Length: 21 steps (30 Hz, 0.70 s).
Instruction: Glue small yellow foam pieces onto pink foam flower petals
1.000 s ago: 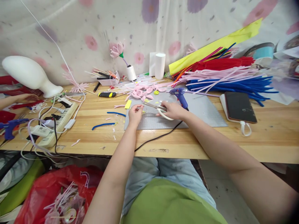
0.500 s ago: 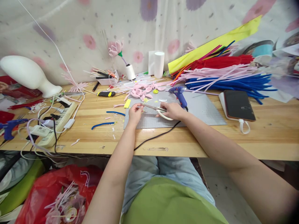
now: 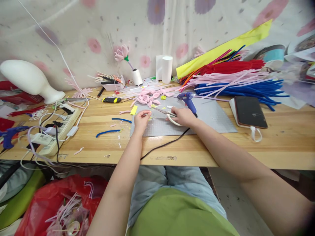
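Observation:
My right hand (image 3: 183,116) is wrapped round the white handles of a pair of scissors (image 3: 173,119), whose blades point left over the grey cutting mat (image 3: 211,121). Just left of the blade tips, my left hand (image 3: 142,120) is closed in a pinch. What sits between its fingertips is too small to make out. Behind both hands lie pink fuzzy petals (image 3: 147,97), with a small yellow disc (image 3: 163,97) among them. A blue glue gun (image 3: 189,101) rests on the mat beyond my right hand.
Blue pipe cleaner pieces (image 3: 108,132) and scraps lie left of the mat. A power strip (image 3: 61,131) with tangled cables is farther left. Bundles of pipe cleaners (image 3: 238,88) and a phone (image 3: 249,111) are at the right. A black cord (image 3: 164,144) crosses the front.
The scissors' blade tips have drawn slightly away from my left fingertips, leaving a small gap. Both hands stay in nearly the same place.

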Tool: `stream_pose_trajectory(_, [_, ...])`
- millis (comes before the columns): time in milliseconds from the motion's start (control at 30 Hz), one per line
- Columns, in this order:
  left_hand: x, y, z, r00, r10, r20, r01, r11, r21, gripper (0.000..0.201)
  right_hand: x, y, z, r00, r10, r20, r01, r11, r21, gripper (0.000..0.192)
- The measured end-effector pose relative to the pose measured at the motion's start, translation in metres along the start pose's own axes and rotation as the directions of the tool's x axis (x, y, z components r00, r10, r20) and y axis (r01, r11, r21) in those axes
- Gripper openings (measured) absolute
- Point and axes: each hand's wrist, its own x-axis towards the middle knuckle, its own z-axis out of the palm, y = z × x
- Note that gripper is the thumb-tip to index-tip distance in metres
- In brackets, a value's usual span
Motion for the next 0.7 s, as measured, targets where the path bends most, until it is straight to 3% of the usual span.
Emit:
stream_pose_trajectory(100, [0.001, -0.002, -0.001, 0.998, 0.046, -0.034, -0.046, 0.999, 0.008, 0.014, 0.0, 0.002, 0.001, 1.0, 0.009, 0.007, -0.009, 0.999, -0.03, 0.051])
stream_pose_trajectory(267, [0.003, -0.005, -0.004, 0.979, 0.198, -0.046, -0.192, 0.976, 0.099, 0.009, 0.004, 0.01, -0.005, 0.974, -0.226, 0.025, 0.225, 0.974, 0.04, 0.04])
stream_pose_trajectory(367, [0.001, -0.003, -0.004, 0.956, 0.293, -0.003, -0.287, 0.938, 0.192, 0.007, 0.006, 0.01, -0.016, 0.953, -0.29, 0.084, 0.275, 0.949, 0.156, 0.043])
stream_pose_trajectory(500, [-0.004, 0.0, 0.0, 0.932, 0.359, 0.054, -0.358, 0.886, 0.296, 0.005, 0.01, -0.013, -0.021, 0.978, -0.21, 0.013, 0.192, 0.916, 0.353, 0.032])
stream_pose_trajectory(600, [-0.006, 0.001, 0.002, 0.919, 0.385, 0.08, -0.389, 0.859, 0.332, 0.005, 0.019, -0.039, -0.01, 0.994, -0.11, 0.003, 0.101, 0.925, 0.365, 0.038])
stream_pose_trajectory(700, [-0.008, 0.003, 0.003, 0.916, 0.39, 0.096, -0.398, 0.849, 0.348, 0.007, 0.028, -0.056, 0.005, 0.995, -0.101, -0.001, 0.095, 0.932, 0.35, 0.036])
